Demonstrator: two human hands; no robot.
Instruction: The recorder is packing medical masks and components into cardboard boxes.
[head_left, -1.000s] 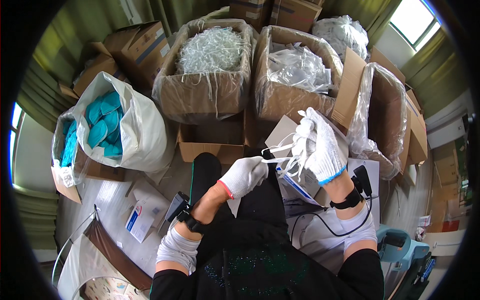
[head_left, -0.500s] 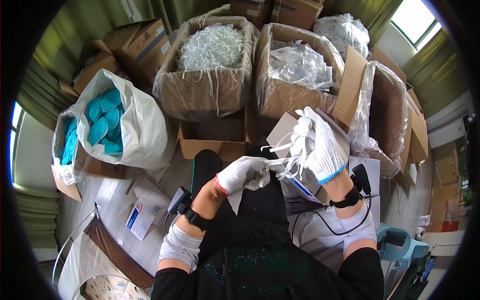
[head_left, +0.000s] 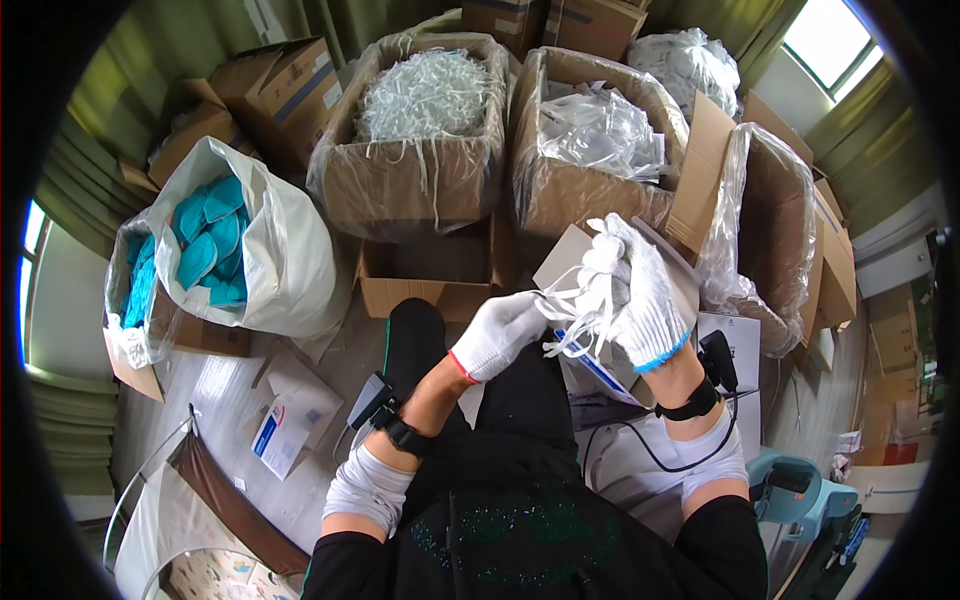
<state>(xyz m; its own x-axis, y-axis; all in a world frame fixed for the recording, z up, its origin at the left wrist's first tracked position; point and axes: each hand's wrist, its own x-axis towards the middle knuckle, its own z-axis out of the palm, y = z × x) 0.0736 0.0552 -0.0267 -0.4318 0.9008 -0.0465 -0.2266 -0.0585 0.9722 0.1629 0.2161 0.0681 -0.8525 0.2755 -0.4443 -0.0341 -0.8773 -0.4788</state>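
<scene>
The bundle of white straps (head_left: 590,300) sits in the air above the person's lap, between the two gloved hands. The right hand (head_left: 640,295) is closed around the upper part of the bundle, holding it upright against the palm. The left hand (head_left: 500,335) is just beside it, its fingers pinched on loose strap ends that trail from the bundle's lower edge; whether it is drawing one strap free or gathering them in cannot be told. Both hands are close together, touching the same bundle.

Judged from the layout, the work is partway: the bundle in hand appears only partly sorted, with several loops hanging loose.

Directly under the hands lies a flat white box (head_left: 600,375) on the lap. Ahead stands a cardboard box of loose white straps (head_left: 425,95), lined with clear plastic and heaped full. To its right, a second cardboard box (head_left: 590,190) holds bagged white pieces, also well filled. Further right, an open box with a clear liner (head_left: 770,220) looks nearly empty. At the left, a white sack of teal masks (head_left: 215,240) stands open and full. Supply remains plentiful, so much appears left to do
</scene>
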